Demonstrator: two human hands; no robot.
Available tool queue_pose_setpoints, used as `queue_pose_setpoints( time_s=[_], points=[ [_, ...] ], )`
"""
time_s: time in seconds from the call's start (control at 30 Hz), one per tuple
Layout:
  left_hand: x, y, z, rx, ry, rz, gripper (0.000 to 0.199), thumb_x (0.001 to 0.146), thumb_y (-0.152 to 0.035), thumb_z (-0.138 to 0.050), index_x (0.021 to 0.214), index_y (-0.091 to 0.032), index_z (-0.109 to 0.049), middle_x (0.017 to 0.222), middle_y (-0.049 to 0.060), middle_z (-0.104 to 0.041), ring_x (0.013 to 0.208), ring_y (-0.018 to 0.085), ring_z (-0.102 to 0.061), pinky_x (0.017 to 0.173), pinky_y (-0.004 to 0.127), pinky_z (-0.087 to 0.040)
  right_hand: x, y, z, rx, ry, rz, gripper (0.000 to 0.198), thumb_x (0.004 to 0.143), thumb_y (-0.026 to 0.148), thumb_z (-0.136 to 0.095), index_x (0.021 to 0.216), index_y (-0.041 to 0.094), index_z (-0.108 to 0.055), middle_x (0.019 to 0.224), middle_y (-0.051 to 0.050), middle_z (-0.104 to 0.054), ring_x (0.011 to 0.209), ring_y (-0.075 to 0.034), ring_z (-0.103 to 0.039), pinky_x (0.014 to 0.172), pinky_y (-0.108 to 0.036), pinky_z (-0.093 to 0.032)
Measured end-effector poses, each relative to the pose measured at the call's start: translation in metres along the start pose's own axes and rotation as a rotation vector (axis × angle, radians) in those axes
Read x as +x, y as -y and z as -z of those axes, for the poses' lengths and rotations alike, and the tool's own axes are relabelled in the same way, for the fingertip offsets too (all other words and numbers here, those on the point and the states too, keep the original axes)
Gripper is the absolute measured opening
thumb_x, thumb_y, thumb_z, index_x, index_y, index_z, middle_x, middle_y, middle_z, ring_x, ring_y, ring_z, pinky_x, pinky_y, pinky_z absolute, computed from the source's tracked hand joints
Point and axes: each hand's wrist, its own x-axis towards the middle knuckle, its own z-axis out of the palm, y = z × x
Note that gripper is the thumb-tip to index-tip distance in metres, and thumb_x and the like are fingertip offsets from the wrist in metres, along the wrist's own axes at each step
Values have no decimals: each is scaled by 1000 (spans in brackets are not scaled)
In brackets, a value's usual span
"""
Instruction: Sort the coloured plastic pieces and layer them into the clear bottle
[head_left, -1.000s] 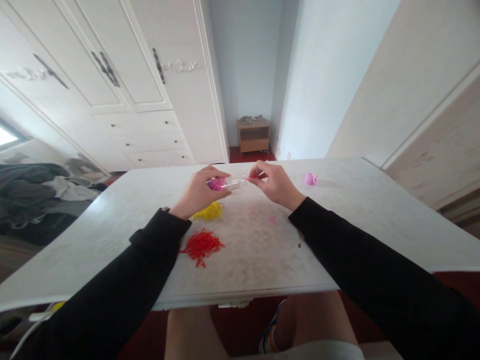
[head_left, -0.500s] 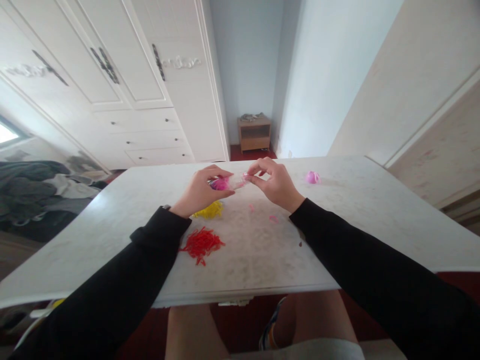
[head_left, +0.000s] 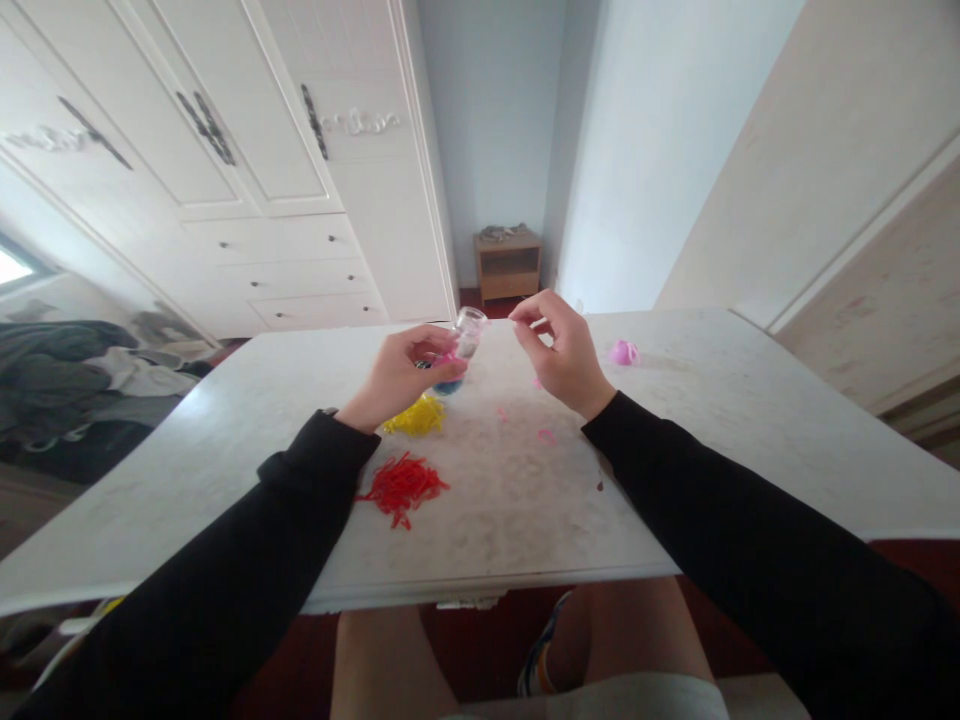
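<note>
Fingers (head_left: 448, 372) of the left hand (head_left: 399, 376) wrap a tilted clear bottle (head_left: 468, 342) while the right hand (head_left: 559, 345) pinches, contents unclear.

Count: 2 bare hands, 1 left hand (head_left: 401, 378) and 1 right hand (head_left: 561, 348). 1 clear cylindrical bottle (head_left: 468, 343). 2 piles of thin bands on the near left: 1 yellow pile (head_left: 417, 416), 1 red pile (head_left: 405, 485); pieces overlap, can't count. At least 2 loose pink bands (head_left: 546, 437). 1 pink rounded object (head_left: 620, 353), far right. 1 white table (head_left: 517, 535). Far left, white wardrobe (head_left: 277, 180): 4 long dark metal handles (head_left: 315, 122), 6 small round dark knobs (head_left: 332, 239).
</note>
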Motion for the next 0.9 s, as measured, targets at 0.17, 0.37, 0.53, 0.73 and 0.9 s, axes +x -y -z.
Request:
queue_pose_setpoints(
  time_s=[0.17,0.37,0.53,0.73,0.9],
  points=[
    [0,-1,-1,-200,52,73,49,68,-51,-93,95,-19,-68,94,6,-76,89,24,-76,75,37,-64,3,-5,3,-55,-33,-36,6,91,20,-53,88,23,-57,95,-4,-66,88,-19,-61,74,-32,-49],
    [1,3,0,-224,63,88,54,71,-55,-91,104,-19,-69,107,10,-77,96,25,-76,80,38,-65,6,-22,6,-198,96,-80,8,82,14,-56,84,20,-61,94,-6,-68,78,-18,-62,70,-32,-47],
    [2,3,3,-188,16,72,49,70,-52,-92,96,-19,-67,105,9,-77,92,24,-75,78,38,-64,11,-35,19,-402,280,-166,22,79,5,-53,83,16,-72,90,-9,-76,79,-21,-65,77,-34,-48],
    [1,-3,0,-116,-20,63,47,65,-47,-94,87,-19,-63,91,4,-74,83,20,-74,70,33,-62,11,-43,39,-501,559,-294,15,78,15,-73,91,14,-81,89,-10,-80,78,-22,-70,73,-31,-49],
    [0,-5,-2,-70,-9,63,47,64,-46,-94,86,-20,-62,85,2,-73,81,20,-74,67,32,-63,8,-44,39,-469,717,-266,13,71,13,-78,83,17,-82,81,-6,-79,72,-19,-68,67,-29,-47]
  ],
)
